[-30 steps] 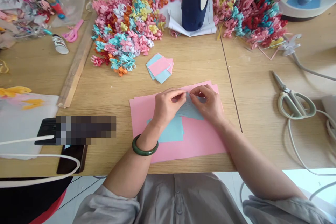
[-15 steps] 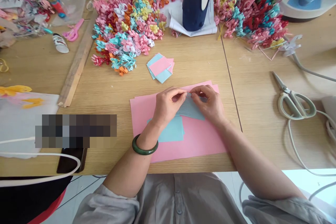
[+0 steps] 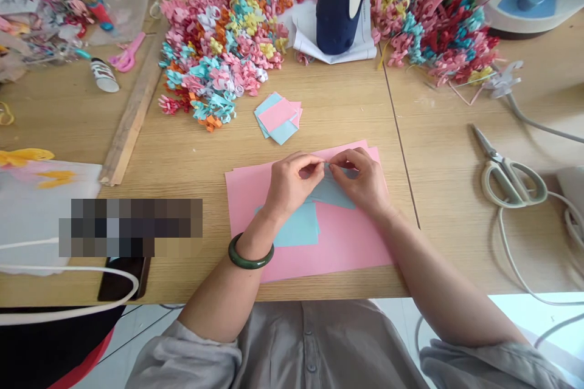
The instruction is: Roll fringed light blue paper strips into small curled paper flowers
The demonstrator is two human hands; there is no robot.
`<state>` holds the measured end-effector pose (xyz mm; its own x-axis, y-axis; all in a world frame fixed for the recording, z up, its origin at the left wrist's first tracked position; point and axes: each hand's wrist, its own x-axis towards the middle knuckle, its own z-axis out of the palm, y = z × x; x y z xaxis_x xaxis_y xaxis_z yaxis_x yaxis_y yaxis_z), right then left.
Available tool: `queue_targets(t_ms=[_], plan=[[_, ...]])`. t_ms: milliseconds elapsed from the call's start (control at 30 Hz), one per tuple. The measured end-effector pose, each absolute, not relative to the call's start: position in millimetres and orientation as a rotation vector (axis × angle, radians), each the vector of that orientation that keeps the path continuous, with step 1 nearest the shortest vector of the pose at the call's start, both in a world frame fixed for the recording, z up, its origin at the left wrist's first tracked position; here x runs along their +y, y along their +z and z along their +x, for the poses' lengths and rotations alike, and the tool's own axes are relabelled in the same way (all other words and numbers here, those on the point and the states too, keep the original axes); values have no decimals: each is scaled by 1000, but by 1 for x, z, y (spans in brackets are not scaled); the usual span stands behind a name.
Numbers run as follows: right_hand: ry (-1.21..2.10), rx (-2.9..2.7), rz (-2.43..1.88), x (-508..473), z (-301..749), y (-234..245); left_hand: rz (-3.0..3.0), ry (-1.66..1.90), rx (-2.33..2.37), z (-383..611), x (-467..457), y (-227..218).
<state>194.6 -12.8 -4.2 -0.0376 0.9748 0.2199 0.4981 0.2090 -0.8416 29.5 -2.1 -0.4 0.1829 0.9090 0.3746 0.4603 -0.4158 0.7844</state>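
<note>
My left hand (image 3: 292, 182) and my right hand (image 3: 360, 179) meet above a pink sheet of paper (image 3: 347, 243) on the wooden table (image 3: 347, 109). Both pinch the top edge of a small light blue paper piece (image 3: 331, 191), fingertips almost touching. A second light blue piece (image 3: 298, 228) lies on the pink sheet under my left wrist, which wears a green bangle (image 3: 250, 253). A small stack of pink and blue squares (image 3: 278, 117) lies just beyond my hands.
Two heaps of curled paper flowers (image 3: 219, 55) (image 3: 433, 12) fill the far side, with a dark blue bottle (image 3: 340, 0) between them. Large scissors (image 3: 511, 170) and white cables (image 3: 524, 267) lie right. Pink scissors (image 3: 125, 55), a wooden ruler (image 3: 137, 91) and a phone (image 3: 123, 267) lie left.
</note>
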Motion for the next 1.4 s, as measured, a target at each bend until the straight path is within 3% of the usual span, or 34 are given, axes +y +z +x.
queue_targets(t_ms=[833,1400], plan=[[732,-1795,-1344,-15,195,5,1925,1047,1256,20,3,-3],[802,-1832,-1187,-12,202,-1,2366,994,1180,16,4,4]])
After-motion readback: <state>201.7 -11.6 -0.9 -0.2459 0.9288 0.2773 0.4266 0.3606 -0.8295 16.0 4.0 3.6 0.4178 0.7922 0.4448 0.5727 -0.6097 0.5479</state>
